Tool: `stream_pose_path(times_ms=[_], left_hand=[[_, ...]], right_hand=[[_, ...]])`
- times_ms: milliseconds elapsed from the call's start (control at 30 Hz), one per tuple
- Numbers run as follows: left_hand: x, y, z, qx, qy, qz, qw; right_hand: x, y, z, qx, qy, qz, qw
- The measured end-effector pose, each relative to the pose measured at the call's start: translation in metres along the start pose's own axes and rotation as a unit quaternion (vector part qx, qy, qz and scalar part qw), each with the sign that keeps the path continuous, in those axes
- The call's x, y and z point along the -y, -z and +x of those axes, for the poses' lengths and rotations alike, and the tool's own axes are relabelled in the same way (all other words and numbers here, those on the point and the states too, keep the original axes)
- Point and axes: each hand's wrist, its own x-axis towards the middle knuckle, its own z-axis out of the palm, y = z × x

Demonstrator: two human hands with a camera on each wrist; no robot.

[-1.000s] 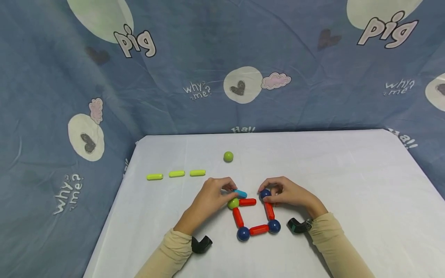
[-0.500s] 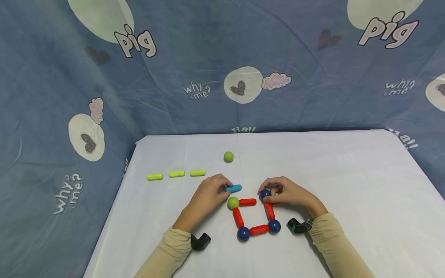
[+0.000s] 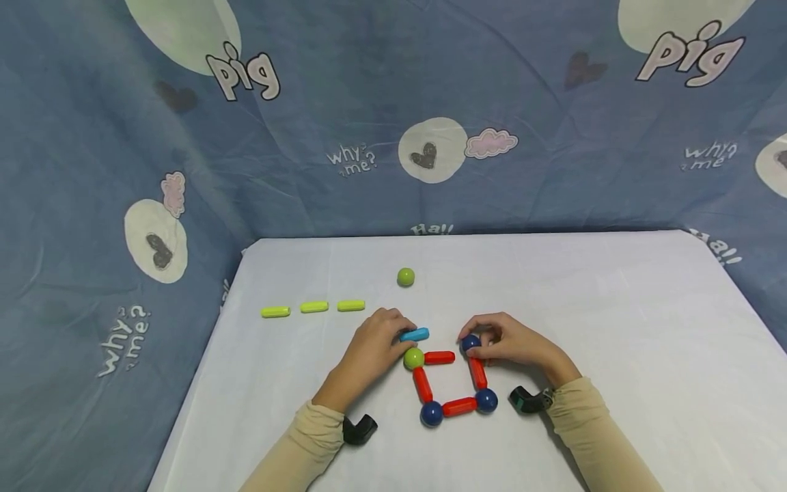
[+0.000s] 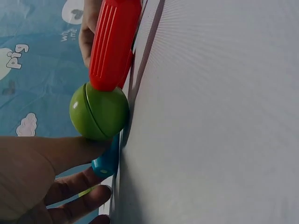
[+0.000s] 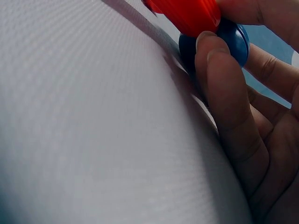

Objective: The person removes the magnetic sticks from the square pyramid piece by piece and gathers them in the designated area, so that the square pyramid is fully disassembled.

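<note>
My left hand pinches a light blue rod between thumb and fingers, just behind a green ball. In the left wrist view that rod lies low beside the larger-looking green ball. A red rod points right from this ball, its other end free. More red rods and two dark blue balls continue the four-sided frame. At its back right corner, my right hand grips another dark blue ball, joined to a red rod. A gap separates this corner from the free rod end.
Three yellow-green rods lie in a row at the back left of the white table. A loose green ball sits farther back. Patterned blue cloth hangs behind and to the left.
The light blue rod, held over the green ball and red rod a second ago, has moved back and left with my left hand. My right hand keeps its grip in place.
</note>
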Motion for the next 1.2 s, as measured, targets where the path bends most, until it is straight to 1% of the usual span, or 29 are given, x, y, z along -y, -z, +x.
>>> stream_pose_path(times_ms=[133,200,333,467,533,633,800,967,1200], left_hand=[[0.0,0.0,0.0,-0.002,0.0,-0.002,1.0],[0.001,0.001,0.0,0.002,0.002,0.001,1.0],[0.001,0.006,-0.001,0.016,0.017,0.002,0.9997],[0.002,0.011,-0.001,0.03,0.035,-0.01,0.9989],[0.002,0.013,-0.001,0.036,0.037,-0.016,0.9985],[0.003,0.015,0.0,0.036,0.032,-0.023,0.9986],[0.006,0.017,0.003,0.022,0.025,-0.025,0.9991],[0.01,0.016,0.008,-0.002,0.021,-0.02,0.9996],[0.021,0.019,0.022,-0.04,0.017,0.009,0.999]], right_hand=[[-0.002,0.0,0.0,0.0,0.007,-0.001,1.0],[-0.003,0.0,0.001,0.0,0.009,-0.003,1.0],[-0.004,0.0,0.001,-0.001,0.013,-0.004,1.0],[-0.003,0.0,0.0,-0.002,0.011,-0.007,1.0],[-0.003,0.0,0.0,-0.003,0.009,-0.007,1.0],[-0.003,0.0,0.0,0.0,0.009,-0.004,1.0],[-0.003,0.001,-0.001,-0.001,0.009,-0.002,1.0],[-0.004,0.002,0.0,-0.003,0.012,-0.006,1.0],[-0.005,-0.001,0.0,-0.009,0.002,-0.01,1.0]])
